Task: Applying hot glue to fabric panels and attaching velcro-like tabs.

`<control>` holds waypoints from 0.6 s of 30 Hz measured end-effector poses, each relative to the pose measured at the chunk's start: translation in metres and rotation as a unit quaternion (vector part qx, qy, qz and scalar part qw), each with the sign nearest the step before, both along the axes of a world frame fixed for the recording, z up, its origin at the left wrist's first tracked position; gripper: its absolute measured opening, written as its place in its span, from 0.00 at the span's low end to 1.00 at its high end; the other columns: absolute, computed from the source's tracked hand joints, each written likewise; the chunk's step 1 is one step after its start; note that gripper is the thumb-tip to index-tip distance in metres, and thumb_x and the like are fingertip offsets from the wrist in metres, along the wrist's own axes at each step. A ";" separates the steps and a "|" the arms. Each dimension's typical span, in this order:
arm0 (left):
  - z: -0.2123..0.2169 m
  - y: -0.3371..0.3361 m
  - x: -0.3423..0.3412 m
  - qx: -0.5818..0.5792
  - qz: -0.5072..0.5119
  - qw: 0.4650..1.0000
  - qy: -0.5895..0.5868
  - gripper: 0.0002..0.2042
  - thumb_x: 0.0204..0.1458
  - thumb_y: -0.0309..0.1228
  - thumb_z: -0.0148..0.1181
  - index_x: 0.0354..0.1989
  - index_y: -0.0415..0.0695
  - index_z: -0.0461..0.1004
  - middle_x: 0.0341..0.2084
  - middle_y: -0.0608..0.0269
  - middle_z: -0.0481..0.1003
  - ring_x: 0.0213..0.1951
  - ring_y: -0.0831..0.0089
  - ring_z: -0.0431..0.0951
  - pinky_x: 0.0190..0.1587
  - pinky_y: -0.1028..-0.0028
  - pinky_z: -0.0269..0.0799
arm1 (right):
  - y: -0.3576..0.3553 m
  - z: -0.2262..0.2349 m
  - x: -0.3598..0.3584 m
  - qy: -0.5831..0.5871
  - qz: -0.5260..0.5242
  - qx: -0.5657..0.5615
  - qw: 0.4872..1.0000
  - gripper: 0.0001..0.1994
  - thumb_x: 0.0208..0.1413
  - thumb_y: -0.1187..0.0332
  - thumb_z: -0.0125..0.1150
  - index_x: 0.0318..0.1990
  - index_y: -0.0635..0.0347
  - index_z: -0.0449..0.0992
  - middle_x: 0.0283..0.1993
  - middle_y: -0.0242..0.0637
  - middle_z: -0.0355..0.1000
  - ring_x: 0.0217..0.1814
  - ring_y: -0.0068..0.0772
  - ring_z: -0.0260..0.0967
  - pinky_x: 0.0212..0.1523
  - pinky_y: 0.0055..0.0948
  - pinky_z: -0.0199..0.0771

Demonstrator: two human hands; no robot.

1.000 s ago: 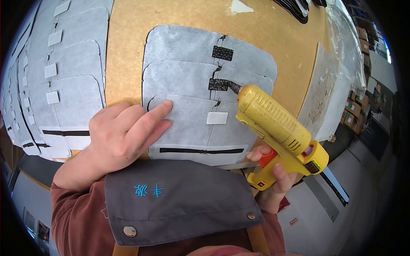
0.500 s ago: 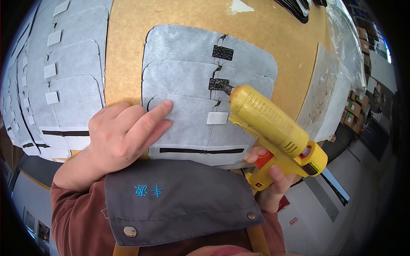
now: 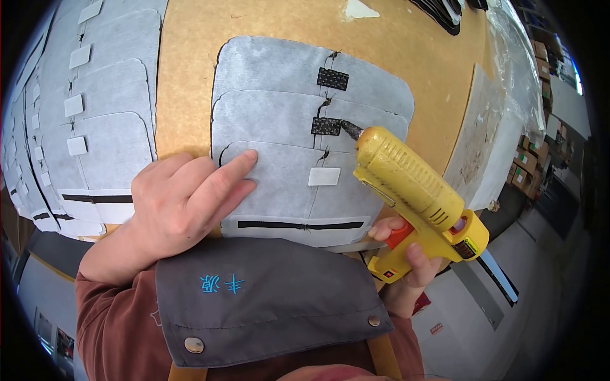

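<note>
Yellow hot-glue gun [image 3: 413, 181] gripped in the right hand [image 3: 421, 270], nozzle [image 3: 352, 131] at the right edge of a black patch [image 3: 325, 126] on grey fabric panels [image 3: 273, 117].
Handle [image 3: 397, 267] hides the right palm; nozzle contact is unclear. Left hand [image 3: 181, 197] lies palm-down, index and thumb parted, other fingertips hidden.

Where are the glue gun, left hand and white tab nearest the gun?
Glue gun [image 3: 413, 181], head view: middle of its yellow body.
Left hand [image 3: 181, 193], head view: back of the hand.
White tab [image 3: 324, 176], head view: middle of its face.

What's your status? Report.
Right hand gripping yellow glue gun. Nozzle at right edge of lower black patch. Left hand: fingertip on grey panel. Nothing blocking nozzle.
</note>
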State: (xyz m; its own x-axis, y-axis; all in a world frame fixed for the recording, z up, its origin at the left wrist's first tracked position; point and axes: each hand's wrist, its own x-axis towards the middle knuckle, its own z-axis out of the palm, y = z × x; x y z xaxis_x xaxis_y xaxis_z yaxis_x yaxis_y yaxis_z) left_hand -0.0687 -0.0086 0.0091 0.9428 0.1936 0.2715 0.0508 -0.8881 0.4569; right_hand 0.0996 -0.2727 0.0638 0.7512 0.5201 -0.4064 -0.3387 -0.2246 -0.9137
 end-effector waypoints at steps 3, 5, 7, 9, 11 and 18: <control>0.000 0.000 0.001 -0.001 -0.003 1.000 0.000 0.22 0.38 0.29 0.75 0.46 0.42 0.80 0.15 0.69 0.58 0.17 0.74 0.60 0.19 0.72 0.53 | -0.004 0.001 -0.001 0.010 0.008 -0.010 1.000 0.25 0.52 0.60 0.61 0.48 0.78 0.71 0.33 0.55 0.75 0.36 0.49 0.76 0.42 0.45 0.78; 0.001 0.000 0.001 0.000 -0.002 1.000 0.001 0.22 0.38 0.29 0.75 0.46 0.42 0.80 0.15 0.69 0.58 0.17 0.74 0.60 0.19 0.72 0.53 | -0.005 0.000 -0.002 0.014 -0.002 -0.004 1.000 0.23 0.52 0.60 0.61 0.45 0.77 0.73 0.33 0.56 0.75 0.37 0.49 0.76 0.42 0.46 0.78; 0.001 0.000 0.001 0.000 -0.002 1.000 0.001 0.22 0.38 0.29 0.75 0.46 0.42 0.80 0.15 0.69 0.58 0.17 0.74 0.60 0.19 0.72 0.53 | -0.006 0.000 -0.002 0.016 0.002 -0.001 1.000 0.24 0.52 0.60 0.61 0.46 0.78 0.72 0.34 0.56 0.75 0.37 0.49 0.76 0.43 0.46 0.78; 0.000 0.000 0.000 -0.002 0.002 1.000 -0.001 0.22 0.39 0.29 0.75 0.46 0.43 0.80 0.15 0.69 0.58 0.17 0.74 0.60 0.19 0.72 0.53 | -0.004 0.001 -0.002 0.017 0.007 0.001 1.000 0.24 0.52 0.60 0.61 0.47 0.78 0.72 0.34 0.56 0.75 0.38 0.50 0.76 0.43 0.47 0.78; 0.000 0.000 0.000 -0.001 0.000 1.000 -0.001 0.22 0.39 0.29 0.74 0.46 0.43 0.80 0.15 0.69 0.58 0.17 0.74 0.60 0.19 0.72 0.53 | 0.000 0.001 -0.002 0.011 0.000 -0.003 1.000 0.25 0.53 0.61 0.60 0.49 0.79 0.70 0.35 0.57 0.75 0.39 0.50 0.76 0.44 0.48 0.77; 0.000 0.000 0.000 0.000 -0.001 1.000 0.004 0.22 0.39 0.30 0.74 0.46 0.43 0.80 0.15 0.69 0.58 0.17 0.74 0.60 0.19 0.72 0.53 | -0.011 0.000 0.000 0.024 0.020 0.010 0.999 0.27 0.53 0.61 0.60 0.52 0.80 0.68 0.36 0.57 0.75 0.39 0.50 0.76 0.44 0.48 0.77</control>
